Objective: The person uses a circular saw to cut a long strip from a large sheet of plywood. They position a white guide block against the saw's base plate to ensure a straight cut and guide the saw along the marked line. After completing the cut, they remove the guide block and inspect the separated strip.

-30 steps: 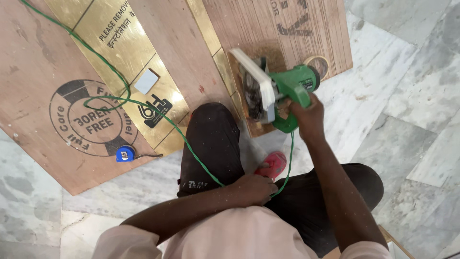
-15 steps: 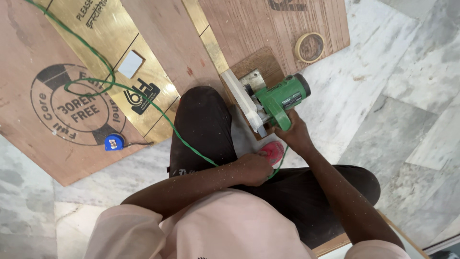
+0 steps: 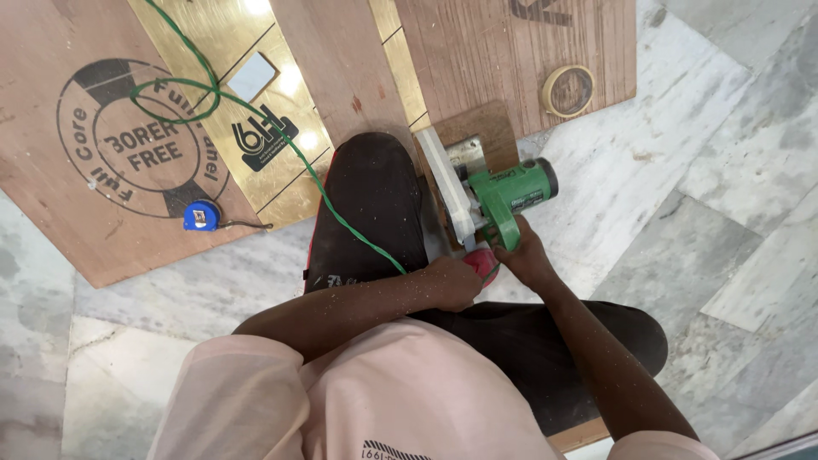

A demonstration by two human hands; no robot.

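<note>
I sit on the floor with a knee on a plywood sheet [image 3: 68, 221]. My right hand [image 3: 521, 255] grips the handle of a green circular saw [image 3: 498, 198], whose metal guard rests on a small wooden board [image 3: 477, 128]. My left hand [image 3: 454, 283] is closed around a small red object [image 3: 486, 261] and the green cord [image 3: 341, 223], just behind the saw. The cord loops back across the plywood to the upper left.
A blue tape measure [image 3: 201, 215] lies on the plywood at the left. A roll of masking tape [image 3: 568, 90] sits on the far board. A gold laminate panel [image 3: 256, 94] with a white square covers part of the plywood. Marble floor [image 3: 724, 204] spreads to the right.
The saw has slid back toward me along the small board, with my right hand on it. My left hand stays near the red object. The view shifted slightly.
</note>
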